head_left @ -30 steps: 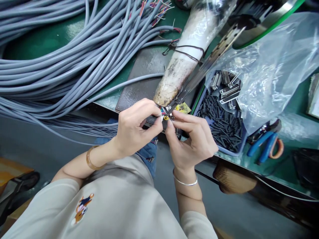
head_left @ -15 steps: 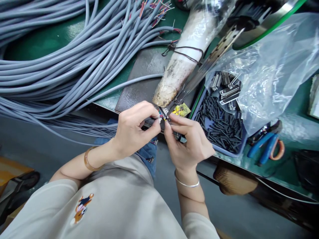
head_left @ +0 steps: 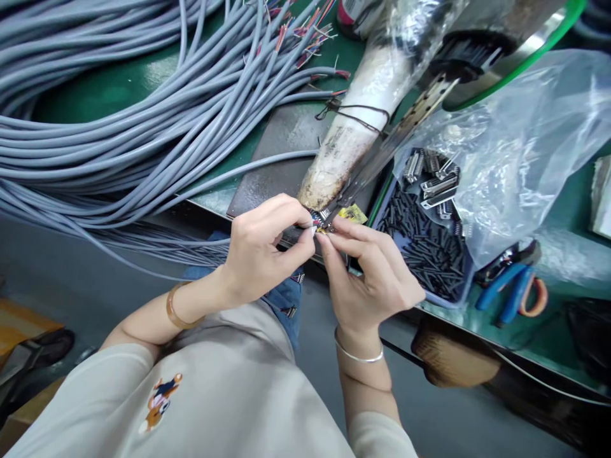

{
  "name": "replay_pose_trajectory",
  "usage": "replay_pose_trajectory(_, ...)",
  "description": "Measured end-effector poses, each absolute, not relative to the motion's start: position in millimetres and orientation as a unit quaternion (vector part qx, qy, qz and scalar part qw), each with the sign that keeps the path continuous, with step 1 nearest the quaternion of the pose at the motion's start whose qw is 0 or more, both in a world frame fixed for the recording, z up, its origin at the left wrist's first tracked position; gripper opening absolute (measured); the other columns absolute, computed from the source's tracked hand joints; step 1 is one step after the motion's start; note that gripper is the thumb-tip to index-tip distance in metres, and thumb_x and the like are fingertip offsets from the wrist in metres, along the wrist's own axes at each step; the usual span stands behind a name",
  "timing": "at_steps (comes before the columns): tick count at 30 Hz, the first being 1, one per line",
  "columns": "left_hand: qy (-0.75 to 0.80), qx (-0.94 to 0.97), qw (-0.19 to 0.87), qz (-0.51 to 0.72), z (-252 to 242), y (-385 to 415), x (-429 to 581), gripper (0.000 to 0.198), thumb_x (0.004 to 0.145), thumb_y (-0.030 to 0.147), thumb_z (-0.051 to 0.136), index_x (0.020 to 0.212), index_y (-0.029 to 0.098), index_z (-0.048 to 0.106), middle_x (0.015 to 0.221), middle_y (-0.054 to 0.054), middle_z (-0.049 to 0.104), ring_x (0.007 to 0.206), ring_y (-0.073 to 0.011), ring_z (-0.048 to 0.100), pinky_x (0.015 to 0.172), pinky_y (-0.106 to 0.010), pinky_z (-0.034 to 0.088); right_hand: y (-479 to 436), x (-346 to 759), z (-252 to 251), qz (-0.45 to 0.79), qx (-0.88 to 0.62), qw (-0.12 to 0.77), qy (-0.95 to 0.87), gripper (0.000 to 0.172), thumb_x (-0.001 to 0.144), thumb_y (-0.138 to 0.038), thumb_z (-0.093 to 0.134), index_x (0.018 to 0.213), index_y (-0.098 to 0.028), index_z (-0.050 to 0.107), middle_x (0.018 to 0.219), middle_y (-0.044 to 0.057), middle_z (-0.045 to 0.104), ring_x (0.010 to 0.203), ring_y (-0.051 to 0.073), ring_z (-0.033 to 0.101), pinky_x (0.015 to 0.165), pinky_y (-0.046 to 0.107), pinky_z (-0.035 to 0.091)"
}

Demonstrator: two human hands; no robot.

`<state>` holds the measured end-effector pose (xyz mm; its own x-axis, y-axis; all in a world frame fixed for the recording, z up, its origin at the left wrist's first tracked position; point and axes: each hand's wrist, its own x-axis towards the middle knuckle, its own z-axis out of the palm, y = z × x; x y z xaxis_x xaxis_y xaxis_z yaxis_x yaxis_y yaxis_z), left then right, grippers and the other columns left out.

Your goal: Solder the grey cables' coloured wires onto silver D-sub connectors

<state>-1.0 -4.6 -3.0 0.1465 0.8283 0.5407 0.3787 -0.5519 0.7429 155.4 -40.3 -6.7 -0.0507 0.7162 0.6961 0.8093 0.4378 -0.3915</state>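
Observation:
My left hand (head_left: 267,248) is pinched, thumb against forefinger, on thin coloured wires (head_left: 316,223) under the soldering iron's tip. Right beside it, my right hand (head_left: 375,273) has its thumb and forefinger drawn together at a small metal connector (head_left: 325,216); what exactly lies between these fingertips is too small to tell. The soldering iron (head_left: 377,162) slants down from a stand to the connector. A thick white wrapped tube (head_left: 346,137), stained at its mouth, ends just above my fingertips. One grey cable (head_left: 272,161) runs in under that tube.
Bundles of grey cables (head_left: 119,146) with stripped ends cover the left bench. A blue bin (head_left: 432,298) at right holds black sleeves (head_left: 424,245) and metal connectors (head_left: 439,184). Clear plastic bag (head_left: 515,127) and blue-handled pliers (head_left: 501,286) are beside it. Yellow sponge (head_left: 353,214) lies behind my right fingers.
The view has shifted slightly, so the bench things appear a little lower and further right. Both hands keep their pinch at the connector, with only a small shift.

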Motion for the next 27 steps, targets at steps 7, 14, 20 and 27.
replay_pose_trajectory(7, 0.417, 0.73, 0.288, 0.458, -4, -10, -4, 0.014, 0.084, 0.005, 0.062, 0.077, 0.016, 0.061, 0.078, 0.0, 0.068, 0.067, -0.0081, 0.056, 0.062, -0.02, 0.045, -48, 164, -12, -0.078, -0.491, 0.392, -0.774, 0.017, 0.087, -0.01, 0.077, 0.091, -0.019, 0.063, 0.105, 0.006, 0.081, 0.086, 0.013, 0.079, 0.076, 0.02, 0.061)
replay_pose_trajectory(14, 0.407, 0.741, 0.286, 0.452, -10, -16, -3, 0.013, 0.086, 0.006, 0.062, 0.079, 0.016, 0.062, 0.081, -0.001, 0.07, 0.071, -0.0089, 0.061, 0.065, -0.019, 0.048, -55, 166, -21, -0.117, -0.483, 0.399, -0.771, 0.019, 0.085, -0.007, 0.078, 0.097, -0.017, 0.066, 0.104, 0.007, 0.082, 0.087, 0.015, 0.08, 0.078, 0.021, 0.063)
replay_pose_trajectory(20, 0.392, 0.747, 0.277, 0.459, -16, -23, -6, 0.01, 0.09, 0.007, 0.061, 0.086, 0.016, 0.062, 0.086, -0.003, 0.072, 0.077, -0.0107, 0.067, 0.069, -0.02, 0.053, -61, 164, -27, -0.132, -0.495, 0.399, -0.76, 0.016, 0.089, -0.01, 0.076, 0.097, -0.02, 0.065, 0.102, 0.004, 0.082, 0.084, 0.014, 0.08, 0.075, 0.021, 0.064)
replay_pose_trajectory(27, 0.338, 0.795, 0.162, 0.478, -35, -30, -12, 0.012, 0.097, 0.01, 0.061, 0.105, 0.016, 0.068, 0.098, -0.007, 0.078, 0.086, -0.0113, 0.074, 0.077, -0.018, 0.056, -64, 159, -23, -0.085, -0.516, 0.434, -0.733, 0.016, 0.088, -0.01, 0.075, 0.09, -0.021, 0.064, 0.095, 0.002, 0.082, 0.078, 0.014, 0.08, 0.071, 0.021, 0.063)
